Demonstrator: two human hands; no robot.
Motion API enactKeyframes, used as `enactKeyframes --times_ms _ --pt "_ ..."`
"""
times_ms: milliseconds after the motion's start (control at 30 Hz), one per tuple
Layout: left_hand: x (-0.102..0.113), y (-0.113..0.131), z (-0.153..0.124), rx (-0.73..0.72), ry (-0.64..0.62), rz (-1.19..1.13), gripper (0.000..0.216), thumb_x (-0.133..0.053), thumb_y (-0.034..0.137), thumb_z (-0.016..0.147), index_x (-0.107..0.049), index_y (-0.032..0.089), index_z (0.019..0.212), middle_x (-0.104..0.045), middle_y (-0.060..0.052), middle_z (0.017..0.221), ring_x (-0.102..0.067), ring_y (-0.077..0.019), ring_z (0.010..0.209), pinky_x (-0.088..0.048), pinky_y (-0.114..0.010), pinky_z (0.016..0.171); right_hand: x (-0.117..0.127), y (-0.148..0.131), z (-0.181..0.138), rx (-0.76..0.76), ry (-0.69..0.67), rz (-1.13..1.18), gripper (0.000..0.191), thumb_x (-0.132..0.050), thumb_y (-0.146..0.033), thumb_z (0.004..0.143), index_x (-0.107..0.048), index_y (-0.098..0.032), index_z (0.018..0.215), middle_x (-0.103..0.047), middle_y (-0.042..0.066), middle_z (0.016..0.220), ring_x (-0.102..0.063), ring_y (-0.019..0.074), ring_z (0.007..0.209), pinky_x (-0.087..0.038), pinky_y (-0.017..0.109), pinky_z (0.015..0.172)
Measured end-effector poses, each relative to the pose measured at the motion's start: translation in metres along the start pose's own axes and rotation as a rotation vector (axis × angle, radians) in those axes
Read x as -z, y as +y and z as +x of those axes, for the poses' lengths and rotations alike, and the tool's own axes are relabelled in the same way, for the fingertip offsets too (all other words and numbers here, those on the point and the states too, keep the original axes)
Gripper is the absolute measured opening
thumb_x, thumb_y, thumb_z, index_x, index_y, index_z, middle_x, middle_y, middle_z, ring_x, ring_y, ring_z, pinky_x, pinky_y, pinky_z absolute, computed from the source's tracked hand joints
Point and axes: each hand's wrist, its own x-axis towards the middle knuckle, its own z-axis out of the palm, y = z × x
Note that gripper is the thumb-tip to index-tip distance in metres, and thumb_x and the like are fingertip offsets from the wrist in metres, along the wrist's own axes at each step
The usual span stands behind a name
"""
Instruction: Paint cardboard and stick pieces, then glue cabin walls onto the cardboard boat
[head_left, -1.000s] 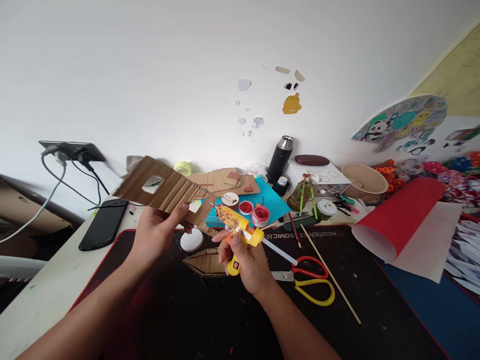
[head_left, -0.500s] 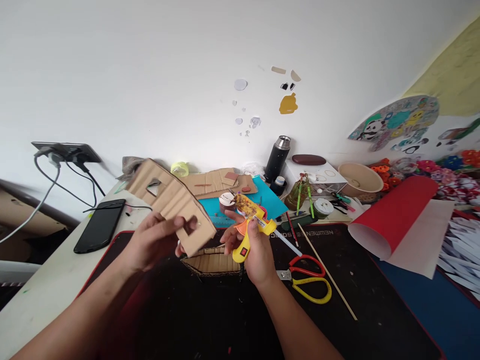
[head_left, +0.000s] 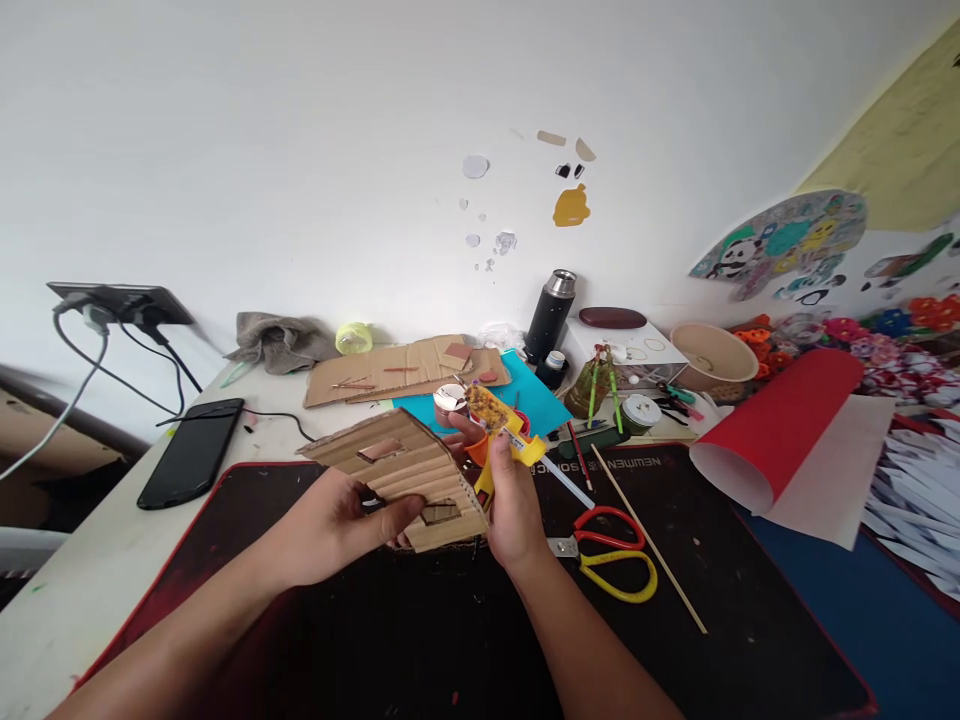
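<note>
My left hand [head_left: 341,520] grips a folded corrugated cardboard piece [head_left: 401,470] with square cut-out windows, held low and nearly flat over the black desk mat [head_left: 300,640]. My right hand [head_left: 510,505] is wrapped round a yellow hot glue gun [head_left: 504,432], its nozzle end pointing up and away, a clear glue stick sticking out behind it. The two hands are close together, the cardboard's right edge touching the right hand. Whatever lies on the mat beneath the cardboard is hidden.
Red-and-yellow scissors [head_left: 611,555] and a thin wooden stick [head_left: 649,540] lie right of my hands. A black phone [head_left: 191,465] lies at the left. Flat cardboard [head_left: 390,370], teal paper [head_left: 536,400], paint pots, a black flask [head_left: 549,315] and rolled red paper [head_left: 776,430] crowd the back.
My left hand lowered the cardboard piece from raised and upright to nearly flat over the mat. The right hand with the glue gun shifted slightly right and turned the nozzle upward.
</note>
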Motion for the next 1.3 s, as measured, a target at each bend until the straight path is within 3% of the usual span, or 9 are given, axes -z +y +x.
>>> enactKeyframes --times_ms 133,300,467,533,600,700,767,1033,1300 --pt "-0.003 -0.002 0.0 -0.034 -0.003 0.005 0.02 -0.079 0.039 0.09 -0.07 0.022 0.085 -0.073 -0.001 0.071 -0.069 -0.0181 0.059 -0.063 -0.026 0.053 -0.001 -0.001 0.0 -0.038 -0.021 0.102 0.068 -0.057 -0.083 0.101 -0.086 -0.025 0.122 -0.083 0.011 0.124 -0.074 0.0337 0.118 -0.059 0.045 0.103" --pt "-0.011 0.0 -0.005 0.006 -0.109 -0.028 0.013 -0.077 0.033 0.088 -0.071 0.022 0.085 -0.074 0.0 0.074 -0.067 -0.0156 0.055 -0.059 -0.023 0.049 -0.002 -0.004 0.002 -0.106 -0.018 0.148 0.076 -0.061 -0.091 0.092 -0.085 -0.024 0.119 -0.084 0.011 0.105 -0.077 0.0303 0.093 -0.06 0.038 0.071" --pt "-0.002 0.01 -0.014 0.072 -0.257 0.034 0.011 -0.079 0.025 0.084 -0.081 0.023 0.094 -0.083 -0.003 0.085 -0.076 -0.0209 0.064 -0.063 -0.026 0.052 -0.002 -0.002 0.003 -0.074 0.001 0.124 0.076 -0.058 -0.088 0.095 -0.085 -0.021 0.12 -0.082 0.012 0.107 -0.072 0.025 0.083 -0.052 0.031 0.057" --pt "0.008 0.012 -0.011 0.041 -0.155 0.006 0.011 -0.081 0.03 0.084 -0.081 0.02 0.082 -0.08 -0.004 0.069 -0.073 -0.0205 0.055 -0.061 -0.025 0.049 -0.003 0.0 0.003 -0.069 -0.004 0.156 0.075 -0.06 -0.087 0.095 -0.085 -0.021 0.12 -0.081 0.011 0.101 -0.07 0.022 0.077 -0.051 0.03 0.058" --pt "0.019 0.012 -0.004 -0.036 0.111 -0.074 0.027 -0.084 0.038 0.086 -0.078 0.017 0.072 -0.073 -0.005 0.056 -0.068 -0.0186 0.047 -0.057 -0.024 0.046 -0.004 0.001 0.003 -0.063 -0.003 0.188 0.073 -0.063 -0.087 0.094 -0.085 -0.02 0.112 -0.077 0.008 0.089 -0.064 0.018 0.067 -0.049 0.029 0.057" --pt "0.032 0.007 0.012 -0.148 0.551 -0.256 0.031 -0.091 0.042 0.08 -0.08 0.013 0.084 -0.077 -0.006 0.07 -0.067 -0.0165 0.048 -0.056 -0.025 0.044 -0.005 -0.001 0.001 -0.024 0.004 0.166 0.071 -0.065 -0.086 0.094 -0.083 -0.018 0.095 -0.066 0.002 0.069 -0.054 0.0139 0.057 -0.042 0.027 0.054" --pt "0.036 0.003 0.021 -0.17 0.69 -0.33 0.036 -0.096 0.039 0.072 -0.078 0.012 0.087 -0.077 -0.005 0.077 -0.066 -0.0154 0.05 -0.057 -0.026 0.044 -0.005 -0.002 -0.002 0.015 -0.009 0.12 0.069 -0.064 -0.084 0.097 -0.081 -0.017 0.09 -0.058 -0.001 0.061 -0.049 0.0132 0.054 -0.039 0.026 0.052" --pt "0.036 -0.014 0.02 -0.144 0.628 -0.148 0.028 -0.087 0.043 0.087 -0.075 0.018 0.091 -0.074 -0.002 0.074 -0.069 -0.0202 0.056 -0.061 -0.031 0.05 -0.005 0.01 -0.015 0.078 -0.164 0.021 0.065 -0.061 -0.073 0.105 -0.064 -0.021 0.066 -0.06 0.003 0.066 -0.05 0.0136 0.054 -0.04 0.029 0.051" --pt "0.032 -0.006 0.018 -0.086 0.61 0.018 0.026 -0.083 0.043 0.086 -0.072 0.022 0.075 -0.073 -0.002 0.06 -0.069 -0.022 0.051 -0.059 -0.032 0.05 -0.005 0.005 -0.018 0.036 -0.124 -0.11 0.07 -0.056 -0.08 0.103 -0.073 -0.019 0.076 -0.053 -0.001 0.056 -0.049 0.0125 0.05 -0.041 0.028 0.051"
